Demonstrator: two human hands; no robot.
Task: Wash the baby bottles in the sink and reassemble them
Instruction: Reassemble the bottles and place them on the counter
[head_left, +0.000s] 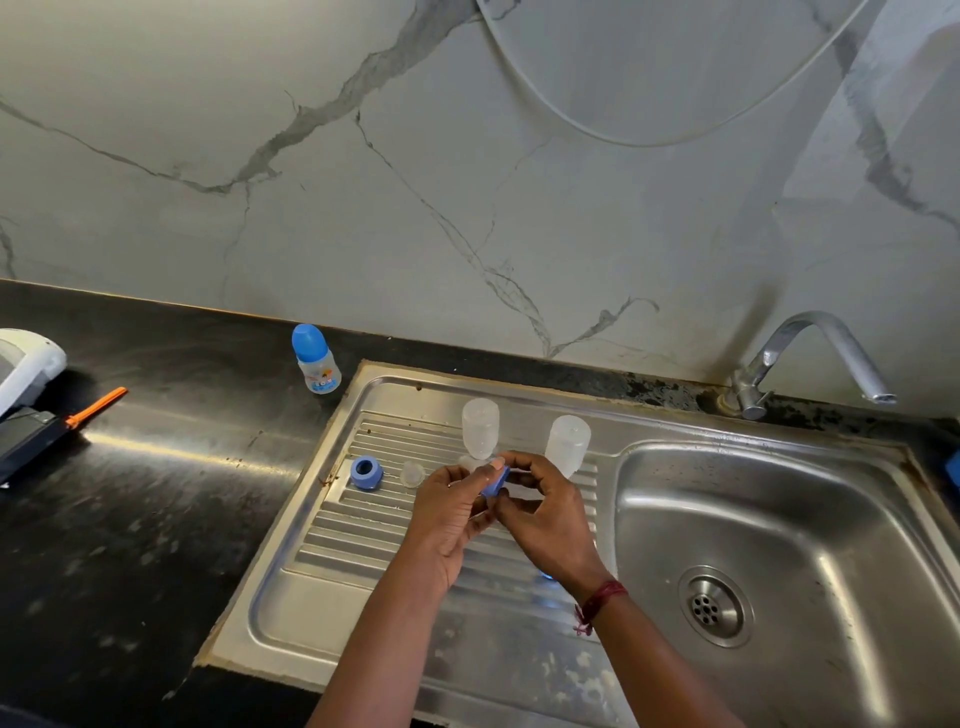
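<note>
Head view looks down on a steel drainboard (358, 551) sunk into a black counter (156, 519). Everything below is placed from that drainboard.

Both hands meet above its ribbed middle. The left hand (449, 517) and the right hand (553, 514) each have their fingers curled, pinching the held blue ring (496, 484) between them. Whether the right hand also holds a clear part cannot be told.

Just beyond the hands, toward the drainboard's far edge, two clear bottles stand upside down. The left bottle (480, 427) is close behind the left hand's fingertips, and the right bottle (568, 442) is close behind the right hand.

On the left of the ribs lie a loose blue ring (366, 471) and, just beside it, a clear teat (413, 474). Both are near the left hand but apart from it.

Off the far-left corner, on the counter, an assembled bottle (316, 359) with a blue cap stands upright.

The basin (841, 525) adjoins the drainboard's right edge, with the tap (810, 358) behind it.

The near half of the drainboard under the forearms is bare steel, apart from a small blue piece (546, 574) partly hidden under the right wrist.

Well to the left on the counter lies an orange-handled tool (96, 408).
</note>
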